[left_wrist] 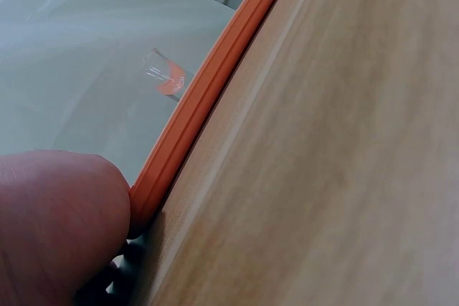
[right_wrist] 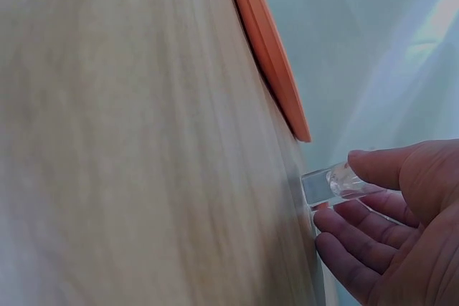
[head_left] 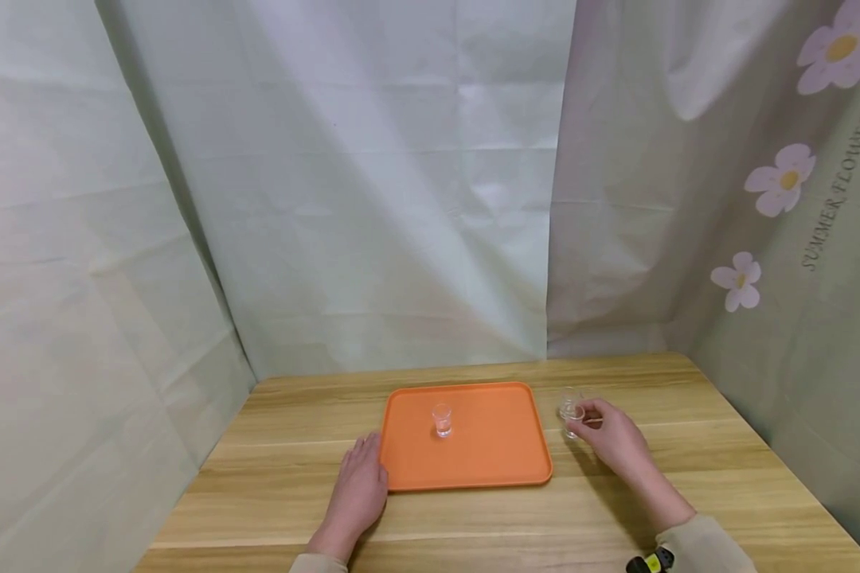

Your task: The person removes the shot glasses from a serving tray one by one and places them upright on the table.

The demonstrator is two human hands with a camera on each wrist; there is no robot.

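An orange tray [head_left: 483, 454] lies on the wooden table with one small clear shot glass [head_left: 442, 422] upright on it, left of its middle. My left hand [head_left: 361, 485] rests along the tray's left edge with its fingers extended; in the left wrist view the thumb [left_wrist: 64, 213] touches the tray's corner. Right of the tray, my right hand [head_left: 616, 438] holds another clear shot glass [right_wrist: 323, 187] between thumb and fingers, its base at the tabletop. Just behind it stands more clear glass [head_left: 568, 395], partly overlapped, so how many glasses is hard to tell.
The wooden table [head_left: 272, 454] is bounded by pale hanging sheets [head_left: 387, 199] at the back and both sides. Flowers and lettering are printed on the right sheet. A dark and yellow band [head_left: 650, 562] sits at my right wrist.
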